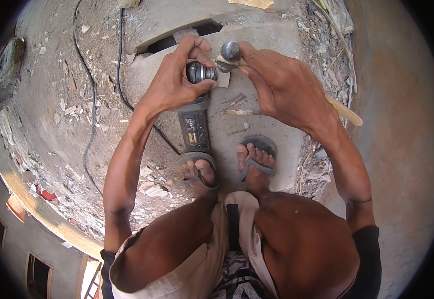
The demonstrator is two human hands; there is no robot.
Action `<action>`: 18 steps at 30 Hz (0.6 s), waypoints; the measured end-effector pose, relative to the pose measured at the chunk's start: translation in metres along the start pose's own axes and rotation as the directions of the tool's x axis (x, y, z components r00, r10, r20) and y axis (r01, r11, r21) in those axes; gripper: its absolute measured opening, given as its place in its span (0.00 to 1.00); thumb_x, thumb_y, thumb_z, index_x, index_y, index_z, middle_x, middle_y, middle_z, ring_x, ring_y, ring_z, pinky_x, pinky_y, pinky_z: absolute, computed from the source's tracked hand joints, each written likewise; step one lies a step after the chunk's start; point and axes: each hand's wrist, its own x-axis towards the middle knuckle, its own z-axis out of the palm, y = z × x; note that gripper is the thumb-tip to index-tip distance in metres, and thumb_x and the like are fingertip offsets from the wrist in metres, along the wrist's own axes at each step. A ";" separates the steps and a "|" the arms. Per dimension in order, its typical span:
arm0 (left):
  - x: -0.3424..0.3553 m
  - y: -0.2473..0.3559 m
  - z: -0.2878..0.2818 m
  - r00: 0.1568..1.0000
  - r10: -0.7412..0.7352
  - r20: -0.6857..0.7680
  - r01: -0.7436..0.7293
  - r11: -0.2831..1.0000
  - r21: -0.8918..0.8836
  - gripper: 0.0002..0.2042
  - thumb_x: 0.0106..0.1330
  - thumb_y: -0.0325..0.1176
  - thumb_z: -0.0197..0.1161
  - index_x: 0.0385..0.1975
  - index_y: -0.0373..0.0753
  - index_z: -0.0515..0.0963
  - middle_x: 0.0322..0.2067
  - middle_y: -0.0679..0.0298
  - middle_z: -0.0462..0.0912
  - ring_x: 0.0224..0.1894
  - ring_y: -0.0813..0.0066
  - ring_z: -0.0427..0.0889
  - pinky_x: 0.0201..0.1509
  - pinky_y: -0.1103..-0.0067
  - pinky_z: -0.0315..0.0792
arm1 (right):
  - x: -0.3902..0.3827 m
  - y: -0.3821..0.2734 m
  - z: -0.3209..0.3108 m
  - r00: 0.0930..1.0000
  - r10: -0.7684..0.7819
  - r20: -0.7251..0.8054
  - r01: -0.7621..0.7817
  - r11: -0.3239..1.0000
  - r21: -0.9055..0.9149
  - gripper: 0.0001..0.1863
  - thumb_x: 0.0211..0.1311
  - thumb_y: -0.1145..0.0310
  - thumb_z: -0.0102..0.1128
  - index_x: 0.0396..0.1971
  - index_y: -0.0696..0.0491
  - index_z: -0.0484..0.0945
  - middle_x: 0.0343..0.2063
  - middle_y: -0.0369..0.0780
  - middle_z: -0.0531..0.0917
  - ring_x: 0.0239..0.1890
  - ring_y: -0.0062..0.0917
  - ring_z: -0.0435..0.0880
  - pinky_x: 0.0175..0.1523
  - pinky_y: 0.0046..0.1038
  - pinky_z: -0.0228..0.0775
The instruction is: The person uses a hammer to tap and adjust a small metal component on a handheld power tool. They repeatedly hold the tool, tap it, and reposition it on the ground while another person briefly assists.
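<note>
dusty ground (52, 30) | scattered rubble (153, 188) | concrete slab (279, 37) | grey wall (16, 246) | dark window (38, 276)

Your dark, dusty angle grinder (193, 127) stretches away from you, its metal spindle (210, 74) pointing right, just beside the round steel head of your wooden-handled hammer (231, 51).

The power tool (194, 130) has a casing of dark, matt plastic, dulled by dust, and its collar (209, 74) is bare metal with a bright sheen. The hammer head (231, 51) is rounded metal, glossy on top; its pale wooden handle (345, 111) looks smooth. The cable (120, 45) has a matt, rubbery black sheath. Beneath lies a concrete slab (286, 154), fairly smooth but powdery, beside rough, gritty ground (52, 94) strewn with jagged chips. The sandals (265, 143) look like matt foam or rubber; the shorts (177, 269) are creased, matt beige cloth.
</note>
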 end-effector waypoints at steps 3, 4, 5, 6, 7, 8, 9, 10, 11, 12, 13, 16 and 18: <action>-0.004 -0.004 0.004 0.999 -0.002 -0.041 0.001 0.999 -0.034 0.32 0.52 0.26 0.78 0.58 0.40 0.69 0.41 0.55 0.86 0.43 0.60 0.86 0.41 0.70 0.77 | 0.015 -0.007 -0.008 0.995 -0.048 0.087 0.056 0.994 -0.099 0.24 0.60 0.75 0.60 0.59 0.57 0.77 0.32 0.47 0.85 0.34 0.48 0.86 0.37 0.46 0.78; -0.006 -0.004 0.006 0.998 -0.004 -0.058 0.002 0.999 -0.035 0.32 0.52 0.26 0.78 0.58 0.40 0.69 0.40 0.55 0.85 0.42 0.60 0.86 0.40 0.71 0.76 | 0.019 -0.009 -0.009 0.990 -0.056 0.126 0.072 0.989 -0.127 0.25 0.59 0.75 0.60 0.59 0.56 0.77 0.32 0.47 0.85 0.34 0.48 0.86 0.38 0.46 0.78; -0.007 -0.004 0.006 0.998 -0.008 -0.056 0.006 1.000 -0.029 0.33 0.53 0.27 0.78 0.59 0.40 0.70 0.42 0.56 0.86 0.44 0.63 0.85 0.45 0.72 0.76 | 0.023 -0.012 -0.010 0.984 -0.062 0.165 0.088 0.984 -0.155 0.25 0.59 0.75 0.60 0.58 0.56 0.76 0.33 0.46 0.85 0.34 0.48 0.86 0.38 0.47 0.79; -0.007 -0.002 0.006 0.998 -0.011 -0.054 0.010 1.000 -0.023 0.33 0.54 0.27 0.78 0.60 0.40 0.70 0.43 0.57 0.86 0.47 0.67 0.85 0.49 0.73 0.76 | 0.025 -0.014 -0.011 0.982 -0.061 0.178 0.091 0.981 -0.171 0.25 0.58 0.75 0.60 0.59 0.56 0.76 0.33 0.46 0.85 0.34 0.48 0.87 0.38 0.46 0.79; -0.007 -0.002 0.006 0.999 -0.016 -0.052 0.015 1.000 -0.017 0.33 0.54 0.27 0.79 0.61 0.41 0.70 0.45 0.58 0.86 0.49 0.71 0.84 0.54 0.75 0.76 | 0.027 -0.016 -0.011 0.980 -0.060 0.191 0.096 0.978 -0.186 0.26 0.58 0.75 0.60 0.59 0.55 0.76 0.33 0.46 0.86 0.35 0.48 0.87 0.38 0.46 0.79; -0.008 -0.003 0.006 0.998 0.011 -0.060 -0.012 1.000 -0.011 0.33 0.54 0.27 0.78 0.60 0.40 0.70 0.43 0.56 0.85 0.46 0.65 0.85 0.49 0.73 0.76 | 0.030 -0.018 -0.012 0.977 -0.059 0.204 0.101 0.974 -0.202 0.26 0.57 0.75 0.60 0.59 0.55 0.76 0.33 0.45 0.86 0.35 0.47 0.87 0.38 0.46 0.79; -0.008 -0.004 0.005 0.997 0.039 -0.068 -0.039 0.999 -0.006 0.32 0.53 0.27 0.78 0.59 0.40 0.70 0.41 0.53 0.85 0.42 0.59 0.85 0.45 0.71 0.76 | 0.033 -0.020 -0.014 0.973 -0.063 0.221 0.111 0.971 -0.213 0.26 0.57 0.75 0.60 0.59 0.54 0.76 0.34 0.45 0.86 0.35 0.47 0.87 0.38 0.46 0.80; -0.009 -0.005 0.005 0.995 0.065 -0.074 -0.065 0.998 0.001 0.32 0.53 0.28 0.78 0.58 0.39 0.70 0.39 0.51 0.84 0.39 0.53 0.85 0.40 0.69 0.75 | 0.037 -0.023 -0.015 0.969 -0.065 0.237 0.120 0.967 -0.223 0.26 0.57 0.75 0.60 0.59 0.54 0.76 0.34 0.45 0.86 0.35 0.47 0.87 0.38 0.46 0.80; -0.009 -0.007 0.006 0.990 0.098 -0.097 -0.099 0.995 0.000 0.32 0.53 0.28 0.77 0.58 0.39 0.69 0.38 0.50 0.84 0.38 0.52 0.85 0.40 0.68 0.75 | 0.040 -0.025 -0.017 0.965 -0.067 0.253 0.128 0.964 -0.233 0.26 0.57 0.75 0.60 0.59 0.53 0.76 0.34 0.45 0.86 0.35 0.47 0.87 0.38 0.46 0.80; -0.009 -0.009 0.008 0.984 0.131 -0.120 -0.132 0.991 -0.001 0.32 0.53 0.28 0.77 0.58 0.39 0.69 0.38 0.50 0.84 0.38 0.52 0.84 0.40 0.67 0.75 | 0.042 -0.027 -0.017 0.968 -0.078 0.239 0.133 0.965 -0.225 0.26 0.57 0.74 0.61 0.59 0.53 0.76 0.34 0.45 0.86 0.35 0.47 0.87 0.39 0.46 0.80; -0.009 -0.010 0.010 0.977 0.163 -0.141 -0.165 0.986 -0.001 0.31 0.53 0.28 0.77 0.58 0.38 0.69 0.38 0.49 0.84 0.37 0.51 0.84 0.41 0.66 0.75 | 0.043 -0.028 -0.017 0.971 -0.086 0.225 0.136 0.967 -0.217 0.26 0.57 0.74 0.61 0.59 0.52 0.76 0.35 0.45 0.86 0.36 0.47 0.87 0.39 0.46 0.80; -0.009 -0.010 0.008 0.981 0.143 -0.129 -0.146 0.989 -0.015 0.31 0.54 0.28 0.77 0.57 0.38 0.69 0.38 0.49 0.85 0.37 0.49 0.84 0.41 0.65 0.75 | 0.043 -0.033 -0.017 0.951 -0.057 0.303 0.151 0.943 -0.297 0.27 0.56 0.74 0.61 0.59 0.52 0.76 0.35 0.45 0.86 0.36 0.47 0.87 0.39 0.47 0.80; -0.008 -0.011 0.010 0.980 0.149 -0.134 -0.155 0.987 -0.036 0.31 0.53 0.28 0.76 0.58 0.38 0.68 0.38 0.49 0.85 0.37 0.48 0.83 0.41 0.65 0.75 | 0.043 -0.034 -0.018 0.948 -0.047 0.314 0.148 0.941 -0.304 0.29 0.55 0.74 0.61 0.61 0.51 0.75 0.35 0.45 0.87 0.36 0.48 0.87 0.39 0.47 0.80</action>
